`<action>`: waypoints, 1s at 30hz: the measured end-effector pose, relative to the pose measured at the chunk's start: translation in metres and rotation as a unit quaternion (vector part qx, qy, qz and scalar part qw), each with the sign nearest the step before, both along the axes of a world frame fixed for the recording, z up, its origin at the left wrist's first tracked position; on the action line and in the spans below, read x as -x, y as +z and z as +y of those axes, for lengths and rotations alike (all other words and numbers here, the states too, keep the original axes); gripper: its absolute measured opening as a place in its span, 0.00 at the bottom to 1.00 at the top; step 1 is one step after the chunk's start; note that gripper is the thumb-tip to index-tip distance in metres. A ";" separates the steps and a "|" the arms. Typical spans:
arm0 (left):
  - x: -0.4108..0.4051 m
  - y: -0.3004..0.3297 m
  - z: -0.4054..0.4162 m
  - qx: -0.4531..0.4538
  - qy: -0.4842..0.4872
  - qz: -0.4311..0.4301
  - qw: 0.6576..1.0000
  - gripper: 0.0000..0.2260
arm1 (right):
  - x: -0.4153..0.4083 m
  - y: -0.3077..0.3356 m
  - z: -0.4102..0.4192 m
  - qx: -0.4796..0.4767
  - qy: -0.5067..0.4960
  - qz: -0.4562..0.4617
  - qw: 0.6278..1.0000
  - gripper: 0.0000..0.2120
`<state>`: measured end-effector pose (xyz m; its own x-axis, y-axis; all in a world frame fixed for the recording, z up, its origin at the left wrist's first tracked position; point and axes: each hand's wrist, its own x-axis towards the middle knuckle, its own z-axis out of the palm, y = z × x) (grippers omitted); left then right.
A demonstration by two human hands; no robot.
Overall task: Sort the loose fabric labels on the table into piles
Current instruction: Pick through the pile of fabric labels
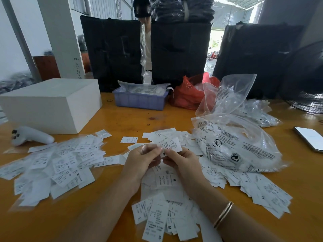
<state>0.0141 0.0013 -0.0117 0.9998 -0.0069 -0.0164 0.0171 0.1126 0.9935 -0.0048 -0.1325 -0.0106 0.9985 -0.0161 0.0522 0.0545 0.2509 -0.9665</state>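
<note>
White fabric labels lie in heaps on the orange table. A wide pile spreads at the left, another pile sits under my wrists, and more labels trail off to the right. My left hand and my right hand meet above the middle pile. Together they pinch a small label marked XS, held up between the fingertips of both hands.
A white box and a white controller sit at the left. A blue tray, a red bag and clear plastic bags stand behind and to the right. A phone lies at the far right, with black bundles at the back.
</note>
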 end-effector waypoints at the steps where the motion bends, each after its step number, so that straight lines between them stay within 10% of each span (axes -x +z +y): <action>1: 0.000 0.000 0.000 -0.010 0.001 -0.001 1.000 0.03 | 0.000 0.000 0.000 0.001 -0.001 -0.001 1.000 0.06; 13: 0.002 0.002 0.002 -0.002 0.025 -0.013 1.000 0.08 | -0.002 0.002 -0.009 -0.055 -0.061 -0.021 0.996 0.03; 30: 0.003 0.004 0.003 -0.073 0.021 -0.055 0.996 0.01 | 0.006 0.003 -0.002 0.155 0.001 -0.037 0.987 0.06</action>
